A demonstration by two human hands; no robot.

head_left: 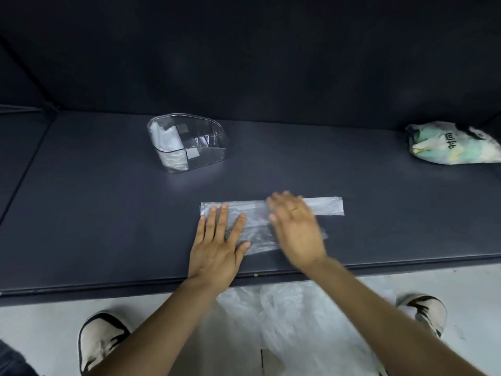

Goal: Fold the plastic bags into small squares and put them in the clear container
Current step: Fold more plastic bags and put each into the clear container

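On the dark padded table [81,213], far right by the back wall, one bulging printed bag [452,146], crinkled, stuffed with pale green and white contents, well apart from everything else. Left of centre toward the back, one clear container [189,143] of rigid transparent plastic, rounded at one end, already holding folded pale squares stacked against its left wall. Near the front edge, one thin translucent plastic bag [260,232], folded into a long flat strip along its far side, wrinkled and looser on the near side. Resting flat on the strip's left end, the left hand [217,245], fingers straight and spread, gripping nothing. Over the middle of the strip, the right hand [295,226], blurred, fingers extended and loose, a ring on one finger; contact with the plastic cannot be told. Below the table edge, on the pale floor, a heap of more translucent bags [292,316], number unclear, between two light shoes [100,340] with black markings.
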